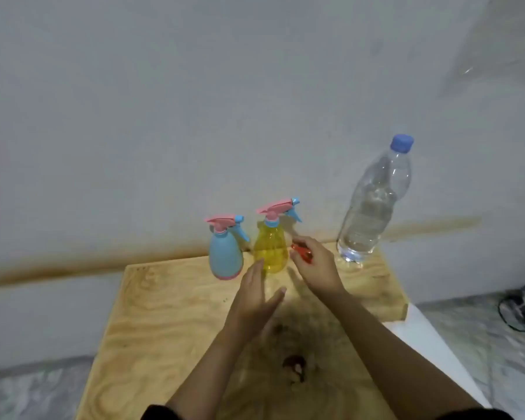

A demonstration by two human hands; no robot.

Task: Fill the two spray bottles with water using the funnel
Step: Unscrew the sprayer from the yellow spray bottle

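Your left hand [255, 298] hangs above the wooden table [170, 313] with its fingers straight and held loosely together, thumb apart, gripping nothing; its fingertips reach close to the base of the yellow spray bottle [270, 250], though the blur makes it hard to tell whether they touch it. Your right hand [317, 266] is curled around a small orange-red thing, most likely the funnel [302, 253], of which only a sliver shows between your fingers and thumb, just to the right of the yellow bottle. That bottle stands upright near the far edge of the table, its pink and blue trigger head on top with the nozzle pointing right. The blue spray bottle [225, 256] stands upright just beside it on the left, with the same kind of trigger head on, nozzle also to the right. A tall clear water bottle [373, 204] with a blue cap [402, 143] closed on it stands at the far right corner of the table, well apart from your hands and partly filled. A grey wall [194, 101] with a brownish stripe rises behind the table.
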